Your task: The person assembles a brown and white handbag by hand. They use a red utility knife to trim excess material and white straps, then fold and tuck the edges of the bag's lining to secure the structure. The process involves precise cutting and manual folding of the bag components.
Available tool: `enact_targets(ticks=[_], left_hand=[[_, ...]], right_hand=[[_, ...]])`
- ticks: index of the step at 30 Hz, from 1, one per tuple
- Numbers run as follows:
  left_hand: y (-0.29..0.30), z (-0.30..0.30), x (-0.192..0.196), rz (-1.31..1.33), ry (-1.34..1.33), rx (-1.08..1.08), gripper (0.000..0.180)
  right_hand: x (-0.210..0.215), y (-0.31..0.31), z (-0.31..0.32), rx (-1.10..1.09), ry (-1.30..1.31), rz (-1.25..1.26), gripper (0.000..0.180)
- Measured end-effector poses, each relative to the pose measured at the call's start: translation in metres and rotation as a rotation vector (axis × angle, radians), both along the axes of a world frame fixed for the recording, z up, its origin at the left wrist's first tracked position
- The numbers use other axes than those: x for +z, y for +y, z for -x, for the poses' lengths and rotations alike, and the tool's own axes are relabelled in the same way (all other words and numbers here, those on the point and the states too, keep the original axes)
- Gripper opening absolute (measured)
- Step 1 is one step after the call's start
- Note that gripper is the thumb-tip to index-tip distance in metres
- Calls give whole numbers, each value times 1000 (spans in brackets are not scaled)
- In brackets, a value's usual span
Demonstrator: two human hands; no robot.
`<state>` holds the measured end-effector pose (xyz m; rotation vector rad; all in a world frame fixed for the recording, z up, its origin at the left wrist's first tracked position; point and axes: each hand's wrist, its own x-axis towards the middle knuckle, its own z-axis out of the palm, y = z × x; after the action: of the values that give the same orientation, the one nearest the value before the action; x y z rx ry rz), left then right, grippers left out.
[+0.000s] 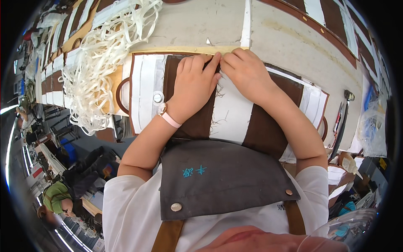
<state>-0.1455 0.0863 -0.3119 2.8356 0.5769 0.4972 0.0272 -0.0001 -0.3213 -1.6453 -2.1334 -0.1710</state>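
Observation:
In front of me on the table lies a striped bag panel (228,122), white and dark brown, with brown edging and brown loop handles at its sides. Loose threads run along the seam between its brown and white strips. My left hand (194,82) rests on the panel, fingers stretched toward the far edge, index finger straight and thumb apart. Close beside it, my right hand (245,73) bends its fingers over that same edge, closed on the fabric. The undersides of the fingers are hidden. A round white disc (158,98) sits on the panel near my left wrist.
A tangled heap of white strips (98,71) spreads left of the panel. At right lie a black-handled hammer (346,103) and a slim red tool (338,119). A clear plastic bag (372,130) hangs farther right. More striped panels (323,14) lie at the far side.

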Motion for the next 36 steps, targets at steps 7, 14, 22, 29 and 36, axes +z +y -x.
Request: enact_targets(ticks=[7, 14, 22, 29, 36], left_hand=[[-6, 2, -2, -121, 29, -23, 48], [-14, -2, -3, -158, 9, 17, 47], [-17, -4, -11, -179, -33, -34, 43], [-29, -14, -5, -160, -23, 9, 45], [-27, -16, 0, -171, 25, -6, 48]], right_hand=[[12, -2, -17, -225, 346, 252, 10], [7, -12, -31, -195, 378, 266, 8], [-5, -18, -26, -142, 377, 45, 2], [-8, -13, -24, -194, 386, 21, 6], [-8, -5, -16, -311, 376, 92, 3]])
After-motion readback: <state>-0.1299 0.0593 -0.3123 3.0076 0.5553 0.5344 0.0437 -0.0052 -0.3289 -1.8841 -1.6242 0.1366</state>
